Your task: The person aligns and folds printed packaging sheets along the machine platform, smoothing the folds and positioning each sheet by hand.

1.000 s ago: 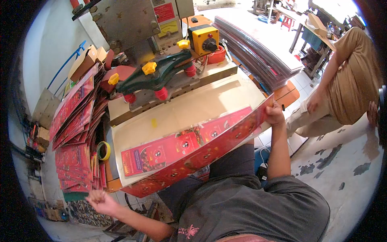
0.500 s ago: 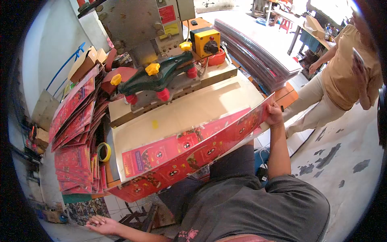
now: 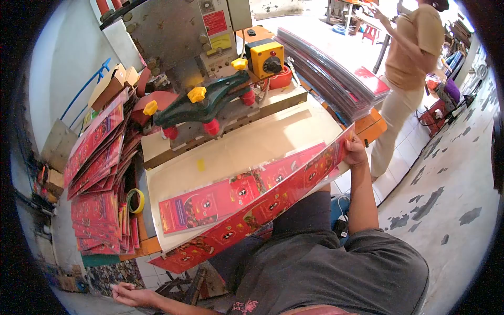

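My right hand grips the upper right end of a long red printed sheet, with the thumb on its face. The sheet slants down to the left across the front edge of the pale machine bed, its left corner hanging past the table edge. Another red printed sheet lies flat on the bed behind it. Low at the left, apart from the sheet, my left hand has its fingers curled closed; what they hold, if anything, is too small to make out.
Behind the bed stands a press with a green clamp bar and yellow knobs. Piled red printed pieces and a yellow tape roll sit left. A tall sheet stack is at right. Beyond it, a person stands.
The held sheet's left end has shifted slightly right and down. My left hand's fingers have curled in more. The other person has moved back and turned.
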`<state>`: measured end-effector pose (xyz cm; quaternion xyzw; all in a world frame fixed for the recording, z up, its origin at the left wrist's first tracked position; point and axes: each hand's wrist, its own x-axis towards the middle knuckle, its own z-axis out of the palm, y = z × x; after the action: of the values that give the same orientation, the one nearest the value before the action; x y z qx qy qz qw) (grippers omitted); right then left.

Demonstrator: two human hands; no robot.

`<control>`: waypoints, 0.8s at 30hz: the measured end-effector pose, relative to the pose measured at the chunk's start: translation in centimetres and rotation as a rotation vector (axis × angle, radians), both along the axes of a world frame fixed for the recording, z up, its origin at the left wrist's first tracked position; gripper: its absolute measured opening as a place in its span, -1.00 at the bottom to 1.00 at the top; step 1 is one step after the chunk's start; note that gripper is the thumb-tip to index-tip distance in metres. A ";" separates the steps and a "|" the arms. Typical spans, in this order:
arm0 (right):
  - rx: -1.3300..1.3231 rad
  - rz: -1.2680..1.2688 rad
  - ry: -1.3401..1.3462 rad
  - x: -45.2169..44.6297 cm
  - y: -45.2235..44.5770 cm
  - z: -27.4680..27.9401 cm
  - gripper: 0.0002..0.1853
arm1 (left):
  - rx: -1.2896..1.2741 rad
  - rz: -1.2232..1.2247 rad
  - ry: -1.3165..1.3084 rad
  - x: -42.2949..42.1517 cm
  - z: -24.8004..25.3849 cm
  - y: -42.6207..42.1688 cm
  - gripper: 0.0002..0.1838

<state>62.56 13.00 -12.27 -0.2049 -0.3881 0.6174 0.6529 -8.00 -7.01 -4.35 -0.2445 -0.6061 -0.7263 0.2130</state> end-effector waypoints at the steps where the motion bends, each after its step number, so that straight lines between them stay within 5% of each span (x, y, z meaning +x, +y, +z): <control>1: 0.001 -0.001 0.001 -0.3 -0.1 0.3 -0.22 | -0.075 0.030 0.080 -0.3 -0.3 -0.1 -0.72; 11: -0.022 -0.055 0.021 -0.4 -0.1 0.5 -0.21 | -0.144 0.062 -0.044 -3.0 -3.1 -1.0 -0.63; 22: 0.010 -0.023 0.039 0.3 0.2 -0.4 -0.28 | -0.143 0.064 0.211 -0.5 -2.3 0.3 -0.61; 24: -0.017 -0.042 0.040 0.5 0.3 -0.6 -0.15 | -0.142 0.048 0.220 0.1 -2.4 0.7 -0.62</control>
<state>63.06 13.30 -12.85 -0.2062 -0.3655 0.6106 0.6716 -7.88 -6.33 -6.76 -0.3227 -0.6347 -0.6450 0.2776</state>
